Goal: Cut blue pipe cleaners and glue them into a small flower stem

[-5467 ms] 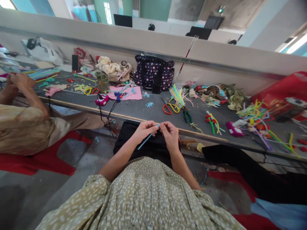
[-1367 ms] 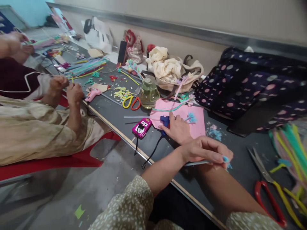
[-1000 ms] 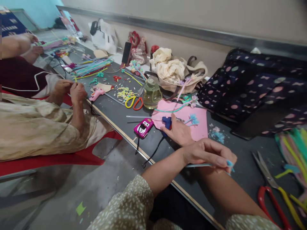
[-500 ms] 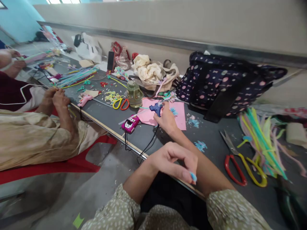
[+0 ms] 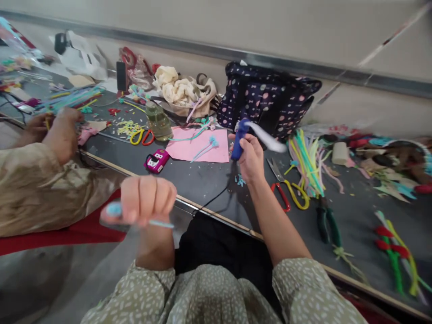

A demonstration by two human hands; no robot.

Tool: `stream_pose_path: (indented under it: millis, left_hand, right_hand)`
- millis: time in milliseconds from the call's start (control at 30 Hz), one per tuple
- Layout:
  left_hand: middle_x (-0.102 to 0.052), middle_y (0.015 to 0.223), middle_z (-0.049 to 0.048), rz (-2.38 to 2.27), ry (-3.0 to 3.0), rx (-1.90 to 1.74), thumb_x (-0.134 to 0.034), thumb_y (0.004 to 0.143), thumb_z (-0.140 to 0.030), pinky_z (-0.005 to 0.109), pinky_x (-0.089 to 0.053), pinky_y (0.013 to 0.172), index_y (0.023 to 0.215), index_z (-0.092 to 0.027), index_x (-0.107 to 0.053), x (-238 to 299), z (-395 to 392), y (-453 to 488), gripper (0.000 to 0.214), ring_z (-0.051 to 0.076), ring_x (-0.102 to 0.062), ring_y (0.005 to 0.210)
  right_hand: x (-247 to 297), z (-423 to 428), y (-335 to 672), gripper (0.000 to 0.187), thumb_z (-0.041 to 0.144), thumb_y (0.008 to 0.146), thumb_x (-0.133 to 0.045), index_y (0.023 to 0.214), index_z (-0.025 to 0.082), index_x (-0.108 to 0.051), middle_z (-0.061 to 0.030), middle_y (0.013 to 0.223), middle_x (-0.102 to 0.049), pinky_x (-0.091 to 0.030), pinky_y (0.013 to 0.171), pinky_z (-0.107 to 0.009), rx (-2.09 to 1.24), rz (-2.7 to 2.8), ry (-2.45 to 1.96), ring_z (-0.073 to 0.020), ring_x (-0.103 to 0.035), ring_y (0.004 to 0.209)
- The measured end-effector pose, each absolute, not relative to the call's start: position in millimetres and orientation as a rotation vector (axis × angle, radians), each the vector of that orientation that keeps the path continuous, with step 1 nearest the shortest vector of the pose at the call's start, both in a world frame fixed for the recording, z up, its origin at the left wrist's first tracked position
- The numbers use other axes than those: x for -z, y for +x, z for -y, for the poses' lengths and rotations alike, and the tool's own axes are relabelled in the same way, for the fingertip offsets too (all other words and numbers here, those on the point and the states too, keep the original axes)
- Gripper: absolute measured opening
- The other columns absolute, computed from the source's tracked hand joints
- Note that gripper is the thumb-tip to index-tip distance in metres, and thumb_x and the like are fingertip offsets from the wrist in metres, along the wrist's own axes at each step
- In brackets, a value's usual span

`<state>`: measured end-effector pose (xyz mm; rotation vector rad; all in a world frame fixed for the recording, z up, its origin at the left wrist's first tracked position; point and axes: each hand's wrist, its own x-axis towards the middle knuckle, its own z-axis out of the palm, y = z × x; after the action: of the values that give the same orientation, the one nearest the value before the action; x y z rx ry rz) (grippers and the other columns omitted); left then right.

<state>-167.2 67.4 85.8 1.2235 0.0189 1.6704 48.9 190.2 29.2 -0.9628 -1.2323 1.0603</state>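
My right hand (image 5: pixel 251 155) is wrapped round a blue glue gun (image 5: pixel 240 139), raised above the table. A blurred white glue stick (image 5: pixel 268 138) juts from the gun, and a black cord (image 5: pixel 216 195) runs down from it. Closed near the table's front edge, my left hand (image 5: pixel 148 202) pinches a light blue pipe cleaner piece (image 5: pixel 114 209); a thin blue stem pokes out at its other side. Beyond my hands a pink sheet (image 5: pixel 185 150) lies flat, with a fuzzy blue pipe cleaner piece (image 5: pixel 212 142) on it. Blue clippings (image 5: pixel 240 180) lie below my right hand.
Red-and-yellow scissors (image 5: pixel 282 186), pliers (image 5: pixel 332 225) and a pipe cleaner bundle (image 5: pixel 308 162) lie right. A magenta box (image 5: pixel 157 160), green-tinted bottle (image 5: pixel 158 121) and smaller scissors (image 5: pixel 141 136) stand left. A dotted bag (image 5: pixel 266 99) rests against the wall. A co-worker's hands (image 5: pixel 65 130) work at left.
My right hand has lifted the glue gun off the pink sheet area and moved it right. My left hand has moved left, with its fingers curled tighter. The view has turned right.
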Motion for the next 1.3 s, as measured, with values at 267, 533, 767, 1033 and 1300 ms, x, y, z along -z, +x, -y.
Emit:
stream_pose_path:
  millis: [267,533,767,1033,1300]
  left_hand:
    - [-0.044,0.052,-0.0038,-0.638,0.824,-1.52,-0.073,0.074,-0.041,0.017,-0.032,0.039,0.069,-0.016,-0.061,-54,-145,-114,0.029,0.005,-0.038,0.044]
    - [-0.052,0.055,-0.0035,-0.842,0.822,-1.223,-0.076,0.07,-0.042,0.017,-0.031,0.041,0.074,-0.015,-0.065,-8,-210,-69,0.03,0.004,-0.043,0.043]
    - [-0.062,0.067,0.0001,-0.869,0.895,-1.095,-0.077,0.068,-0.042,0.017,-0.031,0.045,0.074,-0.014,-0.066,25,-224,-38,0.031,0.005,-0.047,0.051]
    - [-0.068,0.072,0.0029,-0.88,1.009,-1.082,-0.076,0.073,-0.039,0.018,-0.031,0.046,0.09,-0.014,-0.072,33,-223,-47,0.031,0.006,-0.047,0.053]
    - [-0.066,0.068,0.0019,-0.833,0.902,-1.007,-0.08,0.069,-0.036,0.018,-0.04,0.046,0.085,-0.014,-0.068,31,-222,-49,0.03,0.007,-0.052,0.051]
  right_hand:
    - [-26,-146,94,0.026,0.038,0.082,-0.052,0.102,0.021,-0.054,-0.0086,0.104,-0.07,-0.054,0.058,-0.028,-1.186,1.123,-0.897,-0.0155,-0.064,0.071]
    - [-10,-148,131,0.016,0.036,0.081,-0.065,0.084,0.023,-0.057,-0.0002,0.082,-0.063,-0.044,0.047,-0.022,-1.157,0.981,-0.953,-0.0089,-0.048,0.056]
    - [6,-155,144,0.016,0.034,0.078,-0.071,0.081,0.02,-0.064,-0.0014,0.078,-0.066,-0.039,0.04,-0.022,-1.119,0.94,-1.024,-0.0066,-0.044,0.047]
    - [25,-147,137,0.018,0.031,0.072,-0.077,0.08,0.019,-0.066,-0.0009,0.074,-0.065,-0.036,0.038,-0.023,-1.128,0.847,-1.142,-0.0074,-0.045,0.045]
    - [27,-140,134,0.023,0.041,0.079,-0.071,0.08,0.017,-0.068,0.0002,0.057,-0.063,-0.049,0.052,-0.027,-1.12,1.072,-1.386,-0.0121,-0.056,0.048]
